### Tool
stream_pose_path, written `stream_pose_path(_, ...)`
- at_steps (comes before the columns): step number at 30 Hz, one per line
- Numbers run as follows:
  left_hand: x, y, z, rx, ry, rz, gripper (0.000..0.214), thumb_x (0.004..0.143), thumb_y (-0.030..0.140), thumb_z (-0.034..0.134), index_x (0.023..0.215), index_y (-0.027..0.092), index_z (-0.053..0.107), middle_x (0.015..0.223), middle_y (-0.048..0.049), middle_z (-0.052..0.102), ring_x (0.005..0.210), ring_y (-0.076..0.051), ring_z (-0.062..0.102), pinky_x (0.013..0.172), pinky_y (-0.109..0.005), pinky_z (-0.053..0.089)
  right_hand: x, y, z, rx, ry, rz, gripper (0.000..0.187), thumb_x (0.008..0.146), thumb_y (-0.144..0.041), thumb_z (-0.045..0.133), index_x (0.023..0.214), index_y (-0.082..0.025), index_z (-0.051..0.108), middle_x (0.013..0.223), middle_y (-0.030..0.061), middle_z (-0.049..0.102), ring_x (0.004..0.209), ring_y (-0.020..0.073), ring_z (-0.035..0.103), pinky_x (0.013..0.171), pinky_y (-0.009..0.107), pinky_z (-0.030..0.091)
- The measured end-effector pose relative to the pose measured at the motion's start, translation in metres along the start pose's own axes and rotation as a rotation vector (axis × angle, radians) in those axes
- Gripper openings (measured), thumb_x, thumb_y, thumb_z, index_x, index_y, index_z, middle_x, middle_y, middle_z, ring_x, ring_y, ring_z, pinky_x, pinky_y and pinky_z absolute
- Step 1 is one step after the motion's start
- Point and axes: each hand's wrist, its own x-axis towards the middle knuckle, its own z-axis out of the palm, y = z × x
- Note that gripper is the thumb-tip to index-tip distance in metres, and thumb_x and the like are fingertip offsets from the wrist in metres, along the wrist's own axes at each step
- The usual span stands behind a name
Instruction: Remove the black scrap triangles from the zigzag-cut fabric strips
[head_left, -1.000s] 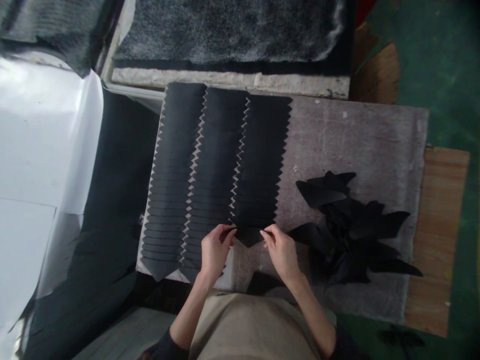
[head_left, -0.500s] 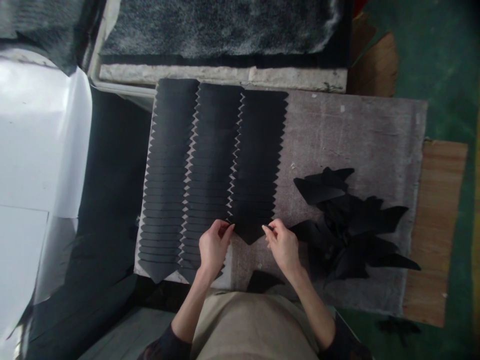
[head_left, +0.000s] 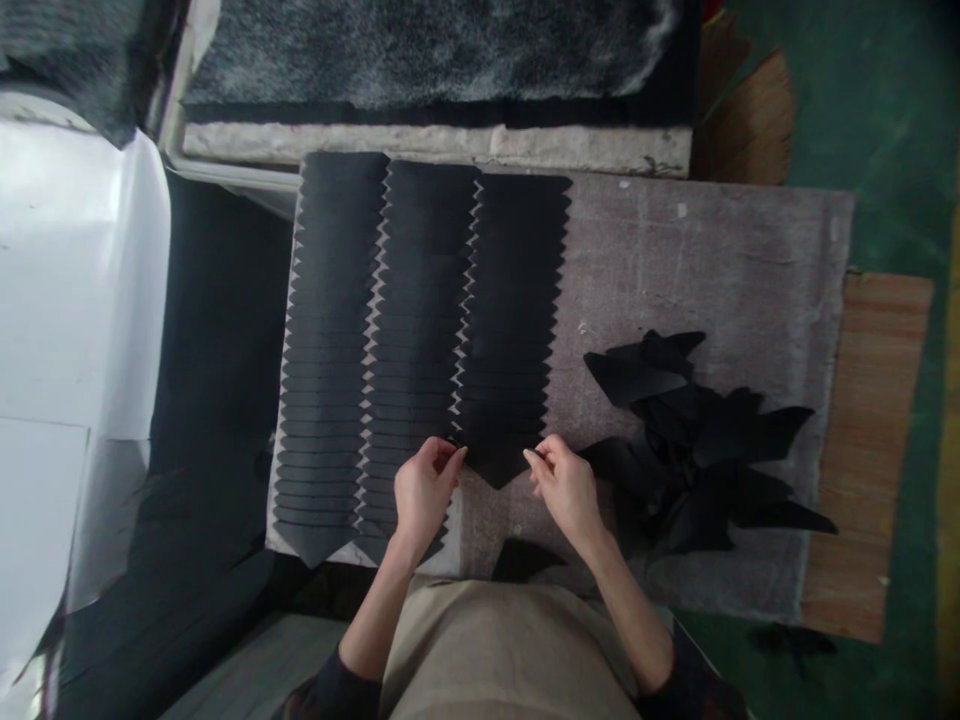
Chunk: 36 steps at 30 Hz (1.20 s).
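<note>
A black pointed fabric piece (head_left: 496, 455) lies at the near end of the third overlapping row (head_left: 517, 300). My left hand (head_left: 427, 490) pinches its left corner between thumb and fingers. At the opposite corner, my right hand (head_left: 564, 490) has the same piece in a pinch. Its tip points toward my body. To the left, two longer rows of similar black pieces, the middle row (head_left: 420, 300) and the far-left row (head_left: 330, 320), run side by side with zigzag edges. A loose heap of black pieces (head_left: 697, 450) lies to the right of my right hand.
The rows and heap rest on a greyish board (head_left: 712, 260), with a wooden plank (head_left: 870, 450) along its right side. One dark piece (head_left: 529, 560) lies at the near edge by my apron. Beyond stands a surface with dark fuzzy material (head_left: 442, 50); white sheeting (head_left: 67, 300) is at left.
The view has shifted slightly, so the board and rows appear a little further left and up. Both hands keep their pinch on the piece, which has barely moved.
</note>
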Motion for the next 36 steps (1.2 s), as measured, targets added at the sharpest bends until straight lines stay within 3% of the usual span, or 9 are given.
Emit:
stream_pose_path(6,-0.002,0.000,0.002,-0.016,0.041,-0.007,0.027,0.082,0.051,0.057,0.088,0.025,0.054,0.058,0.0066,0.062,0.050,-0.013,0.058,0.051,-0.024,0.038,0.000,-0.001,0.002,-0.120,0.029,-0.026,0.026,0.087,-0.049,0.042,0.081,-0.025,0.049,0.059,-0.0045,0.064,0.049,0.0094,0.059,0.053,0.021,0.038)
stream_pose_path(11,-0.017,-0.011,-0.002,-0.139,0.046,0.041,0.023,0.084,0.038,0.058,0.103,0.024,0.053,0.075,0.0031,0.065,0.063,-0.014,0.062,0.061,-0.025,0.047,0.000,-0.004,-0.001,-0.186,0.030,-0.025,0.025,0.087,-0.048,0.042,0.084,-0.024,0.049,0.063,-0.0029,0.066,0.050,0.0101,0.060,0.052,0.022,0.037)
stream_pose_path(15,-0.032,-0.021,-0.005,-0.066,0.094,0.144,0.016,0.088,0.032,0.052,0.100,0.023,0.059,0.086,-0.0013,0.064,0.069,-0.013,0.059,0.065,-0.026,0.049,0.001,-0.006,-0.003,-0.145,0.022,-0.036,0.025,0.086,-0.048,0.044,0.082,-0.024,0.050,0.059,-0.0034,0.065,0.046,0.0099,0.059,0.050,0.022,0.037)
stream_pose_path(20,-0.034,-0.023,-0.003,0.033,0.064,0.257,0.022,0.092,0.026,0.045,0.107,0.023,0.061,0.102,-0.0045,0.063,0.075,-0.013,0.061,0.067,-0.026,0.049,0.004,-0.001,-0.004,0.012,-0.046,-0.036,0.030,0.083,-0.052,0.046,0.074,-0.023,0.049,0.054,-0.0053,0.062,0.041,0.0092,0.058,0.047,0.021,0.040)
stream_pose_path(24,-0.031,-0.022,0.002,0.134,0.037,0.313,0.027,0.093,0.026,0.042,0.114,0.023,0.059,0.101,-0.0048,0.065,0.083,-0.016,0.064,0.070,-0.026,0.050,0.007,0.003,-0.006,0.098,-0.093,-0.011,0.030,0.082,-0.051,0.049,0.071,-0.023,0.050,0.053,-0.0061,0.060,0.042,0.0095,0.060,0.045,0.020,0.042)
stream_pose_path(30,-0.027,-0.014,0.010,0.362,0.017,0.362,0.041,0.095,0.028,0.038,0.135,0.026,0.044,0.092,-0.0038,0.067,0.075,-0.016,0.064,0.063,-0.025,0.048,0.012,0.006,-0.009,0.150,-0.169,0.004,0.031,0.080,-0.052,0.051,0.071,-0.022,0.049,0.051,-0.0061,0.059,0.039,0.0096,0.057,0.042,0.019,0.042)
stream_pose_path(36,-0.026,-0.007,0.012,0.482,0.034,0.372,0.041,0.096,0.031,0.034,0.136,0.026,0.043,0.087,-0.0032,0.066,0.073,-0.016,0.063,0.058,-0.025,0.045,0.011,0.004,-0.008,0.141,-0.154,0.005,0.034,0.079,-0.055,0.052,0.072,-0.022,0.051,0.052,-0.0047,0.060,0.040,0.0103,0.059,0.041,0.019,0.044)
